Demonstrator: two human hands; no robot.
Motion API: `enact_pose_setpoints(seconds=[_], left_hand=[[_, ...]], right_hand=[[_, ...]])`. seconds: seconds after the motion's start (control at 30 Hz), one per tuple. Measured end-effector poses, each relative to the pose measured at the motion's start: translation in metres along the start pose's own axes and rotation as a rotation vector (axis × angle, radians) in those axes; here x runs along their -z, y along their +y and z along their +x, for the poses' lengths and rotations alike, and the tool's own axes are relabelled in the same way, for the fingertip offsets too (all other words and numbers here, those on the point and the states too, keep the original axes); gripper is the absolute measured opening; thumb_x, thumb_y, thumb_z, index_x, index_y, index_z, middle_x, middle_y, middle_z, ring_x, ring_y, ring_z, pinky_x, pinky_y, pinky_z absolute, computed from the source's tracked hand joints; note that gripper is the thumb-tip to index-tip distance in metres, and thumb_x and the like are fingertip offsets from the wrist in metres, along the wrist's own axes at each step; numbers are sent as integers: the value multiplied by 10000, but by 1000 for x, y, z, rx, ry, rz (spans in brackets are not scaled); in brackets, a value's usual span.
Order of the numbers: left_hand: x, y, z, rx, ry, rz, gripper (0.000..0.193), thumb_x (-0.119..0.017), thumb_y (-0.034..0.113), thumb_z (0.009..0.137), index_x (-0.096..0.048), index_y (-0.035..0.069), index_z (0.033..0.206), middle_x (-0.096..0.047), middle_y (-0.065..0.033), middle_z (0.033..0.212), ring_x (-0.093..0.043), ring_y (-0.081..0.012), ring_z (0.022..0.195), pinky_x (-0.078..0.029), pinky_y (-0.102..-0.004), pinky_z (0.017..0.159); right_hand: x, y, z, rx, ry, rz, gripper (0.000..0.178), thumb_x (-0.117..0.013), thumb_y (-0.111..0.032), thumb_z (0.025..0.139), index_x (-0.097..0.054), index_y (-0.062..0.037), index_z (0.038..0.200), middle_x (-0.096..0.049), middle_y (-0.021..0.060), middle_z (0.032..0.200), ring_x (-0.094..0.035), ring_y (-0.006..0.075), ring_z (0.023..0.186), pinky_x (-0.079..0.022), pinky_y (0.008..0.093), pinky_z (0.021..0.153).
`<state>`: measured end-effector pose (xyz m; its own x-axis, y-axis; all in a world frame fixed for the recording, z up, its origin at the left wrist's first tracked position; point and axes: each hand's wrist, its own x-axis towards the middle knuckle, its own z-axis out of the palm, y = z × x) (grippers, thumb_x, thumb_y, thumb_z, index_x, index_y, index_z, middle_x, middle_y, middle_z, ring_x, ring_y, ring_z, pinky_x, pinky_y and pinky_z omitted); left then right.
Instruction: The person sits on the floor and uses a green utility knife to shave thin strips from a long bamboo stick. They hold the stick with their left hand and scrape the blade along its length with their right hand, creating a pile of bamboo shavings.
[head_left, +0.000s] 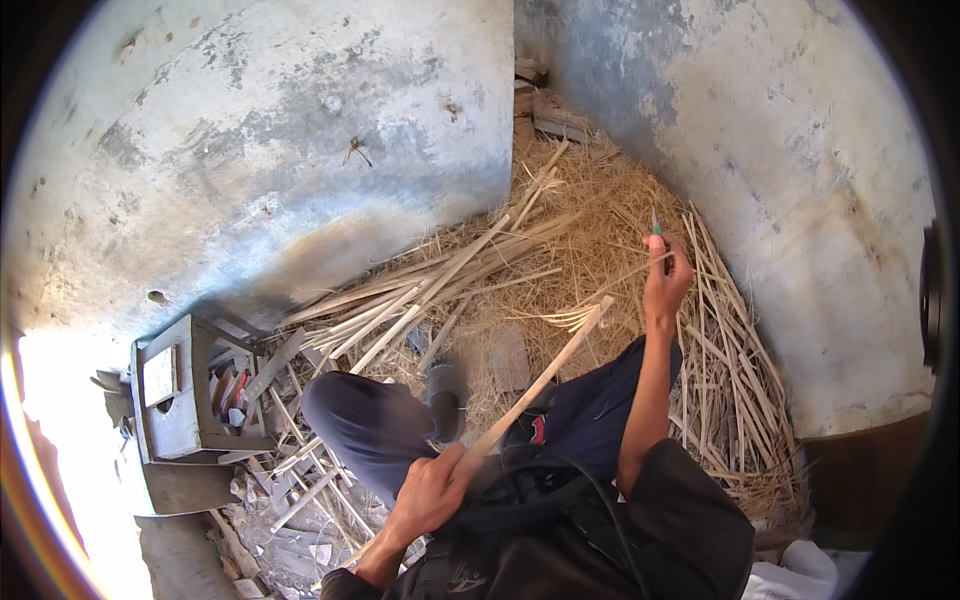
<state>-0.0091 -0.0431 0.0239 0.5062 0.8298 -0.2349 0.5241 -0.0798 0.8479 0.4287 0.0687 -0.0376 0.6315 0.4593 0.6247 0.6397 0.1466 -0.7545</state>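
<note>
My left hand point(432, 490) is wrapped round the lower part of a long, pale bamboo strip point(540, 385). The strip slants up and away to the right across my lap, and several thin slivers fan out at its far end. Raised ahead and to the right, my right hand point(668, 282) is closed on a small knife point(656, 224) with a green part above the fingers and its tip pointing up. A thin sliver point(640, 268) runs left from the right hand's fingers; whether they hold it, I cannot tell. The knife is apart from the strip.
Curly shavings point(600, 200) cover the floor ahead. Long split strips point(440, 275) lie to the left, and more strips point(735, 370) lie along the right wall point(820, 200). A wooden box-like stand point(170, 385) holding odds and ends is at the left, below a peeling wall point(330, 110).
</note>
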Motion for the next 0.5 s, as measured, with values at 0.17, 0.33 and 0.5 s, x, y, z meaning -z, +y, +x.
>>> enact_pose_setpoints(seconds=[0.17,0.33,0.5], left_hand=[[17,-29,20,120,35,-236,421,-514,369,1181,-565,26,942,-519,-101,652,-490,-262,555,-408,-392,570],[35,-39,50,246,-193,-732,556,-316,529,1212,-508,108,904,-362,57,700,-312,-50,568,-265,-249,514],[29,-57,65,229,-311,-953,636,-367,654,1163,-494,103,870,-370,50,630,-276,-36,455,-201,-233,396]], right_hand=[[16,2,-5,-299,-385,-134,477,-659,-503,1099,-780,-49,1175,-596,1,758,-501,123,649,-393,356,624],[15,6,-40,-319,-557,-358,426,-723,-405,1079,-726,-28,1276,-511,-8,752,-433,118,648,-348,347,614],[11,-4,-60,-316,-478,-135,423,-716,-356,1074,-695,-19,1328,-607,41,800,-555,136,687,-443,375,658]])
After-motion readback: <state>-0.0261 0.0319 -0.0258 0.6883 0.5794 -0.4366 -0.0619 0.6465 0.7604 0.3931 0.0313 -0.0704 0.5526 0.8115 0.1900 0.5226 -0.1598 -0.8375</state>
